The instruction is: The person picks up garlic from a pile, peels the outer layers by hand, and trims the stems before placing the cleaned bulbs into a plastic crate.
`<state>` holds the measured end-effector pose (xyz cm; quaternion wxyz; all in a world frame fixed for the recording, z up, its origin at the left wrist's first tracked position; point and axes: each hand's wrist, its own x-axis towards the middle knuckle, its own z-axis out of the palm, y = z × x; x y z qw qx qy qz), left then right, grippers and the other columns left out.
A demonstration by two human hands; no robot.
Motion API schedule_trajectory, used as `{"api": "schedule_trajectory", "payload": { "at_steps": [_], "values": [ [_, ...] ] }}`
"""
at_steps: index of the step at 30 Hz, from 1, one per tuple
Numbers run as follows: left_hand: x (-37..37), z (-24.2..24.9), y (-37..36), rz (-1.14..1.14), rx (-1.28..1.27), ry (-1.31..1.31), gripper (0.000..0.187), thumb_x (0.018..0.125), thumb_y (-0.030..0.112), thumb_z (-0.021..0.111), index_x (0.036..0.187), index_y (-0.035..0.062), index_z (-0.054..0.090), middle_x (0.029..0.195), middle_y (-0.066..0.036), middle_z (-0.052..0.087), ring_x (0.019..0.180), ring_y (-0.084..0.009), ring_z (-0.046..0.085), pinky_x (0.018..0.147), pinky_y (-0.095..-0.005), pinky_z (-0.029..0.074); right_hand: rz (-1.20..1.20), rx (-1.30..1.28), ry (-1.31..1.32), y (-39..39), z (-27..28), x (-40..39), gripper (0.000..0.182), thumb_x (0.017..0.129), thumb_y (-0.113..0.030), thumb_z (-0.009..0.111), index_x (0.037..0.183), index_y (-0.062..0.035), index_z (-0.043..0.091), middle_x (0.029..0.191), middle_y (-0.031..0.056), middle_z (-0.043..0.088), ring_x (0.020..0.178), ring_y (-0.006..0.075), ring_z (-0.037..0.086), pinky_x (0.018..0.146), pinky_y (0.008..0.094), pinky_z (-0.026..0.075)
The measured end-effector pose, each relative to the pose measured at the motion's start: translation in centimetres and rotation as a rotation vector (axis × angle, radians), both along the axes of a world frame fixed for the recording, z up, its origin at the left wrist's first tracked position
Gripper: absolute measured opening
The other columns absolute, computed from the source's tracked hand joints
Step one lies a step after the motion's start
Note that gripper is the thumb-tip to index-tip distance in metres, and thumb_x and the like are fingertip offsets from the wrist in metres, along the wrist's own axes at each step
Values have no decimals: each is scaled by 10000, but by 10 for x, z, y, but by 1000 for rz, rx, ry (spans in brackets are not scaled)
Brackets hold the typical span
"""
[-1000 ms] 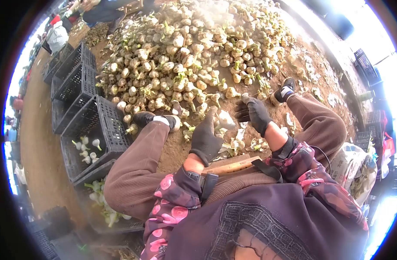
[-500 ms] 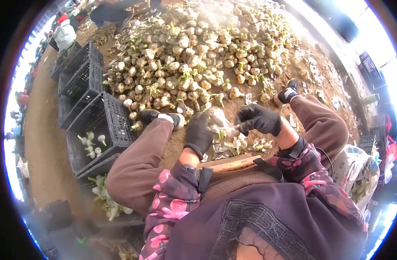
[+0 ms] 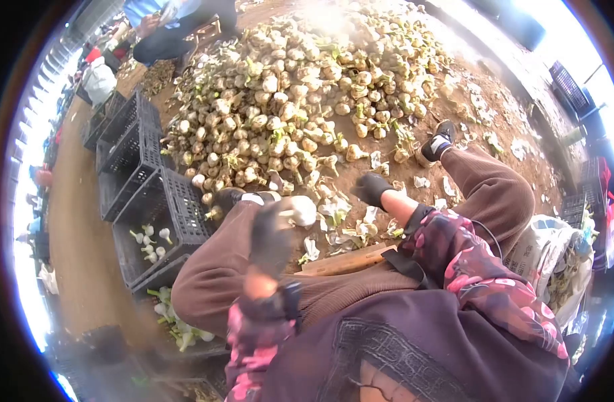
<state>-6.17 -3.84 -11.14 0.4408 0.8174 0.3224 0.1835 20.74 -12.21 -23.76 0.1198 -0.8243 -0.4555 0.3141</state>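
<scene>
My left hand (image 3: 269,242), in a black glove and blurred by motion, is closed on a whitish garlic bulb (image 3: 303,212) above my bent left leg. The bulb sticks out on the right side of the fingers. To the right, my black-gloved right hand (image 3: 372,189) hangs over the dirt floor with its fingers curled in; whether anything is inside them is hidden. Loose garlic skins (image 3: 360,228) lie between and below the hands. A big pile of garlic bulbs (image 3: 273,107) with stems spreads out in front of me.
Black plastic crates (image 3: 186,208) stand in a row at left, the nearest holding several white bulbs (image 3: 151,244). More trimmed garlic (image 3: 176,321) lies beside my left knee. A wooden board (image 3: 347,260) is at my lap. A white sack (image 3: 538,251) stands right; another person (image 3: 166,30) is beyond the pile.
My left hand has moved left and toward me with the garlic bulb, away from my right hand. My right hand has shifted slightly left. The view has tilted, showing more of the person beyond.
</scene>
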Motion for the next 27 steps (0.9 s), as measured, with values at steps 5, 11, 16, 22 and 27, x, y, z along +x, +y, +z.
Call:
{"api": "schedule_trajectory", "payload": {
  "at_steps": [5, 11, 16, 22, 27],
  "values": [
    [-156, 45, 30, 713, 297, -113, 324, 822, 75, 447, 1111, -30, 546, 1141, -128, 543, 1064, -217, 523, 919, -346, 418, 33, -122, -165, 17, -55, 52, 254, 762, -301, 642, 917, -99, 661, 1058, 147, 634, 990, 297, 596, 846, 391, 469],
    [-254, 70, 37, 1044, 587, 621, 321, 848, 106, 455, 1122, -27, 558, 1172, -134, 538, 1072, -238, 530, 935, -348, 411, -209, 188, -339, 81, -72, 48, 457, 746, -243, 657, 1173, -140, 533, 1182, 156, 549, 1137, 325, 500, 931, 379, 423],
    [-89, 73, 44, 582, 358, 55, 326, 861, 148, 473, 1121, -28, 560, 1167, -142, 543, 1075, -228, 529, 938, -343, 404, -200, 68, -194, 101, -74, 64, 560, 674, -268, 763, 1112, -30, 508, 1153, 219, 546, 1107, 352, 515, 906, 404, 436],
    [63, -29, 5, 218, -918, -214, 503, 890, 157, 526, 1326, -25, 352, 996, -96, 593, 793, -132, 567, 731, -276, 480, -673, 381, 1317, 67, -14, -13, 325, 933, -360, 486, 1079, -78, 555, 906, 86, 619, 674, 181, 621, 490, 288, 515],
    [70, -86, -5, 386, -637, -424, 249, 910, 214, 550, 1089, 44, 519, 861, -9, 597, 698, -71, 545, 596, -214, 450, -374, 424, 1089, 30, 60, -68, 398, 925, -280, 535, 1277, -101, 487, 1064, 46, 577, 885, 147, 591, 709, 259, 516]
  ]
}}
